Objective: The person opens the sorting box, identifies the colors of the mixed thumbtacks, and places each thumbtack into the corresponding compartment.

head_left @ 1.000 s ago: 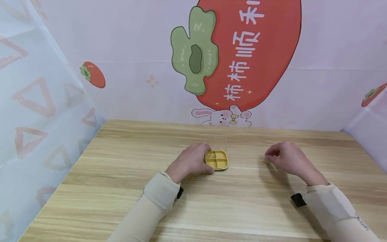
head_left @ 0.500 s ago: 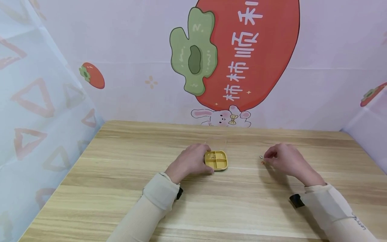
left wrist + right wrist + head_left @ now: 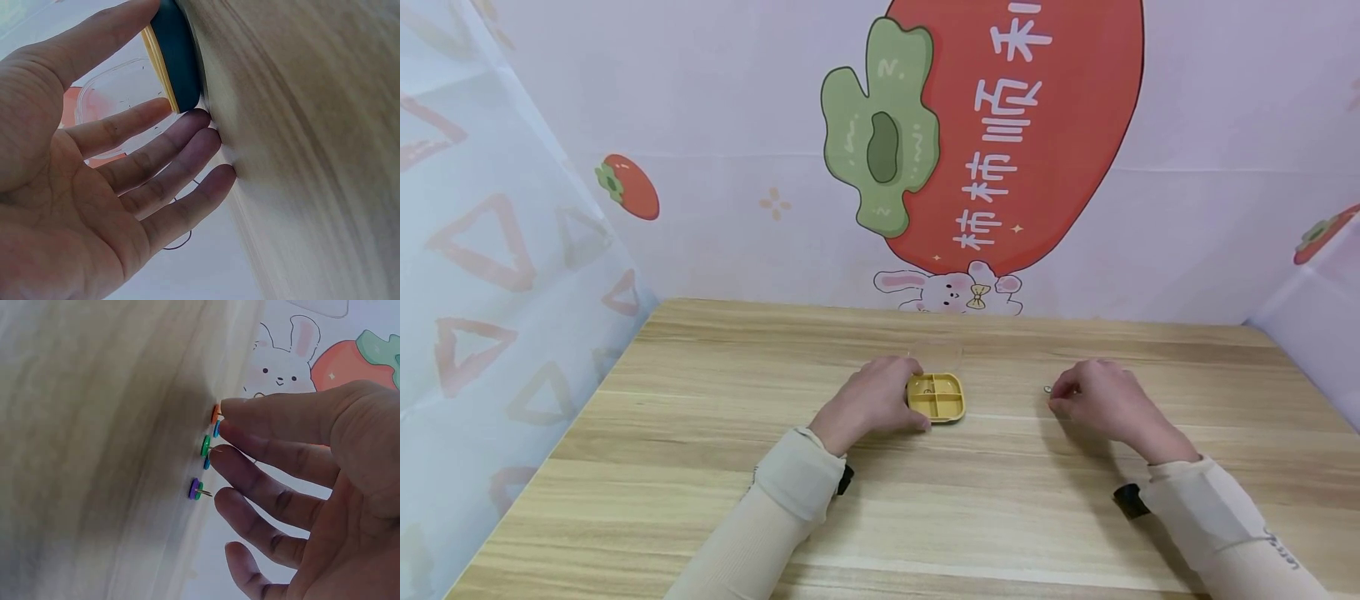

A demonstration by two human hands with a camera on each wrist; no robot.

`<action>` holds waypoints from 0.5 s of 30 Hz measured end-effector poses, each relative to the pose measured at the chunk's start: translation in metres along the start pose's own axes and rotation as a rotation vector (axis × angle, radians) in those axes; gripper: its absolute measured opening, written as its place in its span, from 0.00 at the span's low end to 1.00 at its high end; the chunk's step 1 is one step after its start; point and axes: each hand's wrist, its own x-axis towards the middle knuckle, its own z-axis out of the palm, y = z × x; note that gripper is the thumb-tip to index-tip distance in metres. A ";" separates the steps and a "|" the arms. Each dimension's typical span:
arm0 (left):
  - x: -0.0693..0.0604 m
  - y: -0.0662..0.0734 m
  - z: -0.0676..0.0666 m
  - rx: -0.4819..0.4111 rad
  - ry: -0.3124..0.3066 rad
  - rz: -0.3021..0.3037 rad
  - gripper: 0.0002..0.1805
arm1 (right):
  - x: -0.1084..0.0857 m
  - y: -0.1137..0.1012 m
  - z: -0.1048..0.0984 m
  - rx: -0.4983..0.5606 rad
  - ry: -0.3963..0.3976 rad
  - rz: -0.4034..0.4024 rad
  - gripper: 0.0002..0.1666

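My left hand (image 3: 876,396) holds a small yellow sectioned box (image 3: 937,417) by its left side, thumb at the front and index finger at the back. In the left wrist view the box shows a dark teal base (image 3: 175,59). Its clear lid (image 3: 937,354) stands open behind it. A small dark detail in the back left section is too small to tell. My right hand (image 3: 1105,404) is low over several thumbtacks, its thumb and index finger pinching the pin of an orange thumbtack (image 3: 215,414). Close by are a green thumbtack (image 3: 205,446) and a purple thumbtack (image 3: 194,489), pins pointing up.
Blue thumbtacks (image 3: 217,429) lie among the others at the right fingertips. One pale thumbtack (image 3: 1048,389) shows left of the right hand in the head view. The wooden table (image 3: 737,367) ends at a printed backdrop (image 3: 715,233) behind.
My right hand has moved slightly left and down, and its fingertips now cover the orange thumbtack. My left hand and the box have kept their place.
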 end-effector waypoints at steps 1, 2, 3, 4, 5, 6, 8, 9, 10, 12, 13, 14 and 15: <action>0.000 0.000 0.000 0.000 0.000 0.000 0.38 | 0.000 0.000 0.000 -0.006 -0.001 0.001 0.02; 0.000 0.000 0.000 -0.001 0.001 0.000 0.38 | 0.000 0.000 0.001 -0.011 0.000 0.002 0.02; 0.000 0.000 0.000 0.000 0.003 0.000 0.38 | 0.000 0.000 0.001 -0.016 0.001 0.009 0.02; 0.000 0.000 0.000 0.000 0.004 0.000 0.38 | 0.001 -0.001 0.002 -0.019 0.001 0.011 0.01; 0.000 0.000 0.000 0.001 0.004 0.001 0.38 | 0.001 0.000 0.002 -0.021 0.001 0.014 0.02; 0.000 0.000 0.000 0.000 0.005 0.001 0.38 | 0.001 0.000 0.002 -0.023 0.002 0.016 0.02; 0.000 0.001 0.001 0.001 0.005 0.001 0.38 | 0.000 0.000 0.003 -0.025 0.005 0.020 0.03; 0.000 0.000 0.001 0.000 0.005 0.002 0.38 | 0.000 0.000 0.003 -0.025 0.006 0.022 0.03; 0.000 0.001 0.000 0.000 0.005 0.002 0.38 | 0.000 0.000 0.003 -0.025 0.007 0.023 0.03; 0.000 0.000 0.001 -0.004 0.005 0.001 0.38 | 0.000 -0.001 0.003 -0.025 0.008 0.023 0.03; 0.000 0.000 0.001 -0.005 0.006 0.002 0.38 | 0.000 -0.001 0.003 -0.026 0.009 0.021 0.02; 0.000 0.000 0.001 -0.006 0.007 0.003 0.38 | 0.000 -0.001 0.003 -0.025 0.010 0.019 0.01; 0.000 0.000 0.001 -0.007 0.008 0.003 0.38 | 0.000 -0.001 0.003 -0.025 0.010 0.018 0.01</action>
